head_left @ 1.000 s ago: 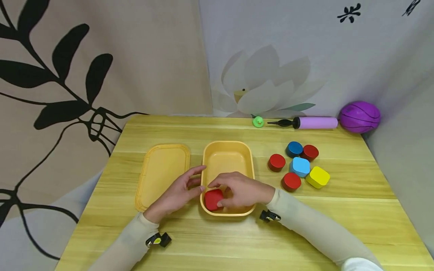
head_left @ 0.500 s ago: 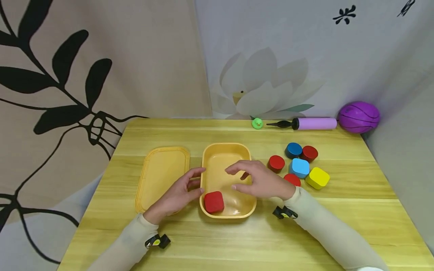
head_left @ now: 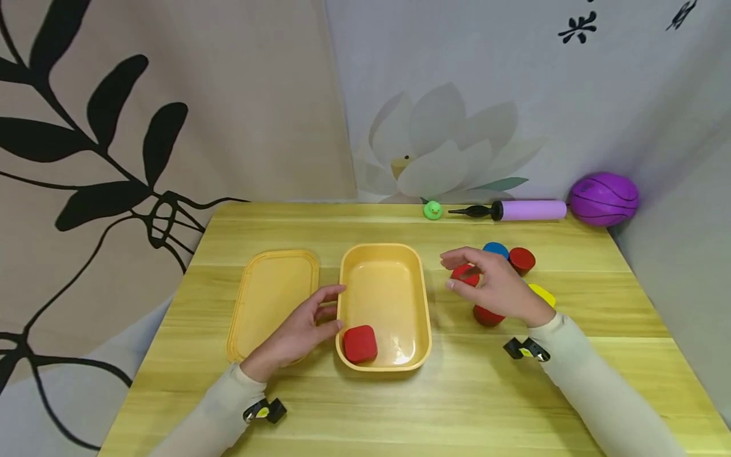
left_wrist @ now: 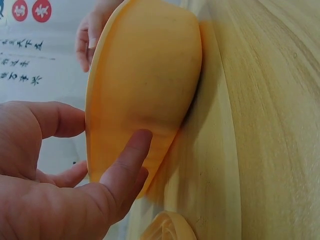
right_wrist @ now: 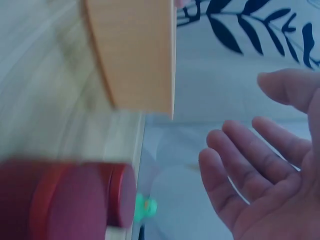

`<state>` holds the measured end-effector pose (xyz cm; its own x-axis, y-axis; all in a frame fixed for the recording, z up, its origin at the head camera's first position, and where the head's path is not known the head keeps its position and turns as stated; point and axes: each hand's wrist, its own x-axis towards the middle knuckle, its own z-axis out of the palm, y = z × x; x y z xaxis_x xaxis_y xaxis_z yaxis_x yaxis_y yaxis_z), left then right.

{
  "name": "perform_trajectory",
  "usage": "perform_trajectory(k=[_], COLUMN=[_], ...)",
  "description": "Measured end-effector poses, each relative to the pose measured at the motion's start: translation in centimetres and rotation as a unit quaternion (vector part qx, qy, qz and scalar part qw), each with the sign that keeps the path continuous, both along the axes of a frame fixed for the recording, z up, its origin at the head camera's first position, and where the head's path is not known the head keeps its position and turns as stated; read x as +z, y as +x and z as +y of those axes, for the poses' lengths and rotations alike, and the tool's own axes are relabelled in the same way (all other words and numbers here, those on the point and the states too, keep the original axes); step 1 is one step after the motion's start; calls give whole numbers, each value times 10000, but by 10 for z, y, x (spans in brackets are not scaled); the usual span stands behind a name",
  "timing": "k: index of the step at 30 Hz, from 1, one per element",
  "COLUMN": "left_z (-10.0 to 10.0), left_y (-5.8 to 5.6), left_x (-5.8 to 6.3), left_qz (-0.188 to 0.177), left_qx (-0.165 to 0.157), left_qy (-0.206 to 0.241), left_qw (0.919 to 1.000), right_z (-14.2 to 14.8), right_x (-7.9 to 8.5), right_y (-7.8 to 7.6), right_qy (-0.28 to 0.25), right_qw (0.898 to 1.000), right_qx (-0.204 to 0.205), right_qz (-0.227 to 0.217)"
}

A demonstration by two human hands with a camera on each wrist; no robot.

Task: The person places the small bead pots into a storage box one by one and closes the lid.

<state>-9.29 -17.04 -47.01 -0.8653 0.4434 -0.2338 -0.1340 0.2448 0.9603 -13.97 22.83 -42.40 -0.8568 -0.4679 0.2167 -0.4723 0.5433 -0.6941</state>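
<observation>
A yellow plastic box (head_left: 384, 285) stands mid-table, with a red rounded-square block (head_left: 360, 344) in its near left corner. My left hand (head_left: 297, 325) touches the box's left side, fingertips against the outer wall and rim in the left wrist view. Over the loose blocks hovers my right hand (head_left: 502, 287), fingers and thumb spread, nothing in them. Around it lie red round blocks (head_left: 522, 261), a dark blue block (head_left: 496, 249) and a yellow block (head_left: 542, 294), partly covered. The light blue block is hidden under the hand. Red blocks (right_wrist: 75, 205) fill the right wrist view's lower left.
A flat yellow lid (head_left: 276, 289) lies left of the box, behind my left hand. Along the back edge sit a green duck (head_left: 433, 210), a purple hand pump (head_left: 531, 210) and a purple ball (head_left: 604, 199). Patterned cloth hangs behind the table.
My right hand let go of the red block in the box's near left corner, then moved right and away from me to the loose blocks. The left hand stayed at the box.
</observation>
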Motion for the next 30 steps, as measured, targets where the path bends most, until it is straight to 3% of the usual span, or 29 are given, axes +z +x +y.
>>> perform_trajectory(k=[10, 16, 22, 30], left_z=[0, -1, -2, -2], left_y=[1, 2, 1, 2], left_x=[-2, -3, -4, -5], left_qz=[-44, -26, 3, -72], left_qx=[53, -5, -11, 14], left_qy=[-2, 124, 83, 111], left_qw=[10000, 9999, 10000, 9999], right_z=[57, 86, 106, 127], right_x=[-9, -24, -36, -50], right_y=[11, 17, 28, 38], right_qy=[-308, -434, -538, -254], right_qw=[9935, 9836, 9669, 9557], right_qx=[-1093, -1746, -2484, -2862], right_qz=[33, 129, -227, -639])
